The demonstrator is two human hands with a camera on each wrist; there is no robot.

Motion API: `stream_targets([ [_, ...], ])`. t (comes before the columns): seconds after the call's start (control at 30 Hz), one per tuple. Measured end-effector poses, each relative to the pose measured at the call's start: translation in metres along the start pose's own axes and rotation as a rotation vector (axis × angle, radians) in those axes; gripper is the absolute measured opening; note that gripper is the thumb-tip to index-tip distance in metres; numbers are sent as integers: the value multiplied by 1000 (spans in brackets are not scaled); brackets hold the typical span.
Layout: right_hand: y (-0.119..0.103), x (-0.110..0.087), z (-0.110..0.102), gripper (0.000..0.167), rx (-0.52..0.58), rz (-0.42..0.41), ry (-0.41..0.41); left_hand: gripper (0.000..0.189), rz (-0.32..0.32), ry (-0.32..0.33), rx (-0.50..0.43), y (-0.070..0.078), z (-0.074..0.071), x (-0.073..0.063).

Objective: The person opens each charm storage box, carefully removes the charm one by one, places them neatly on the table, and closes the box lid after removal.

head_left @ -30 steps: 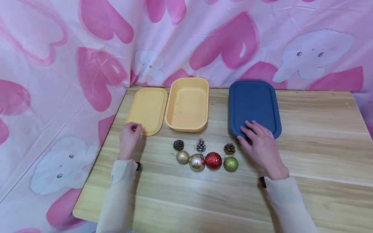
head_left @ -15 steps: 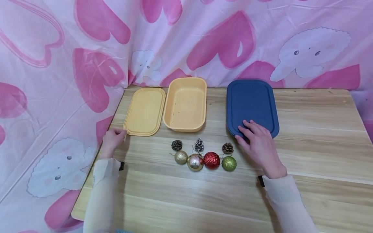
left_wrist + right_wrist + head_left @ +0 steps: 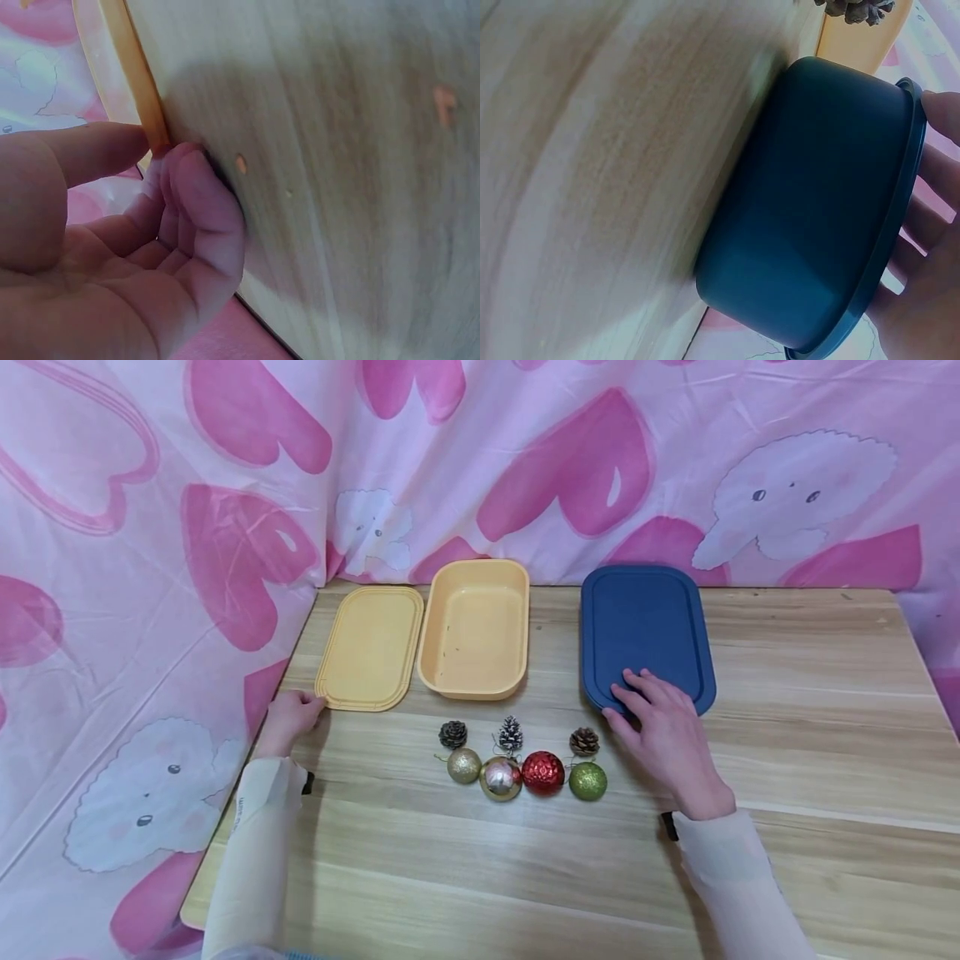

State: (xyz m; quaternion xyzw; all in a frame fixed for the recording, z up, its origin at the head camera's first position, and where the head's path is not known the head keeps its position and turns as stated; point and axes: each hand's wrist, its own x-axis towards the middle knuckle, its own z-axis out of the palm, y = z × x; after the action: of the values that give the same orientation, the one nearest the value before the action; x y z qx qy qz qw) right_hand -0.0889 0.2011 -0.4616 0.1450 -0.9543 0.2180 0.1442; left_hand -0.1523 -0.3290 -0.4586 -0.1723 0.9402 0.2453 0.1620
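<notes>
My left hand pinches the near left corner of a yellow lid that lies on the table. Up close in the left wrist view, thumb and curled fingers meet at the lid's edge. On the right, a deep blue box wears its blue lid. My right hand rests on the near part of that lid with fingers spread, thumb at the rim. Between the two lids stands an uncovered yellow box, with a few dark specks inside.
In front of the boxes lie three pine cones and a row of baubles: pale gold, shiny gold, red and green. A pink patterned cloth hangs behind and left of the wooden table.
My left hand has moved left from the yellow lid's front edge to its near left corner and now pinches it. My right hand stays on the blue lid.
</notes>
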Motion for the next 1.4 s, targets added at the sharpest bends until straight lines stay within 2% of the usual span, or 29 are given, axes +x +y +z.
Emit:
stream_targets([
  [0.27,0,0,0,39,-1,8,-6,34,-10,-4,15,-1,1,3],
  [0.43,-1,0,1,39,5,11,-5,37,-58,13,8,2,0,0],
  [0.67,-1,0,3,37,22,11,27,34,-94,116,-107,1,-3,-7],
  [0.97,0,-1,5,37,33,16,47,26,-61,200,-315,-7,3,-7],
  [1.07,0,-1,6,37,36,17,49,31,-77,205,-354,-9,5,-5],
  [1.2,0,-1,6,37,35,19,51,47,-120,182,-394,-8,8,-3],
  [1.23,0,-1,6,37,36,18,51,50,-133,168,-437,-8,8,-3],
  [1.3,0,-1,6,37,39,16,56,51,-156,124,-586,-6,8,-2],
  [1.4,1,-1,7,37,44,14,65,29,-189,49,-850,-4,7,-3],
])
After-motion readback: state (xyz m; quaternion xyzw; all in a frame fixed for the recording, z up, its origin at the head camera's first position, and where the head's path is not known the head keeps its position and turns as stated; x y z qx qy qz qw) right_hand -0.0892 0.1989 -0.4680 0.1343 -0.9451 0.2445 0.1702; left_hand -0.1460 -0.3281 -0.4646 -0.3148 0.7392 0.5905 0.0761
